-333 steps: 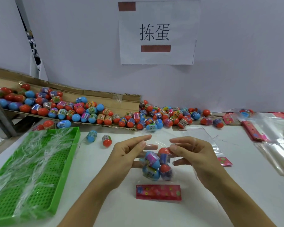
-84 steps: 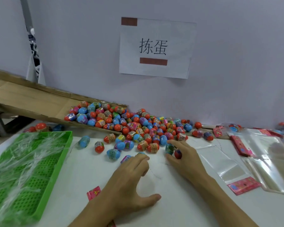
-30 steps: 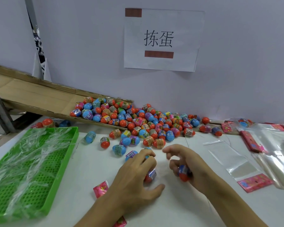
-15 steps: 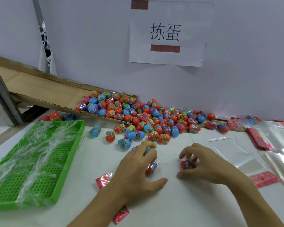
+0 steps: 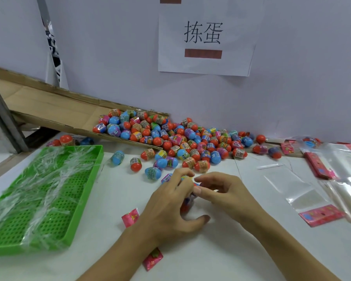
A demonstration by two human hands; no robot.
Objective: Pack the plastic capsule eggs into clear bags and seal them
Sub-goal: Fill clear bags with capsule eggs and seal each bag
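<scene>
Hidden, cropped and unreadable items, head view.

Capsule eggs (image 5: pixel 187 201) gathered under left hand (image 5: pixel 170 207) and right hand (image 5: pixel 227 193): mostly covered by fingers, count not readable. Pink header card (image 5: pixel 152 260) partly under left forearm. Wall sign (image 5: pixel 206 37) cut off by top edge. Green tray (image 5: pixel 85 191) cut off at left edge. Clear bags (image 5: pixel 344 179) at right running past frame edge, outlines blurred. Egg label print in pile (image 5: pixel 170 138) too small to read.

right hand (image 5: pixel 229 195) moved in beside left hand (image 5: pixel 170 205); eggs (image 5: pixel 187 201) now gathered between them
</scene>
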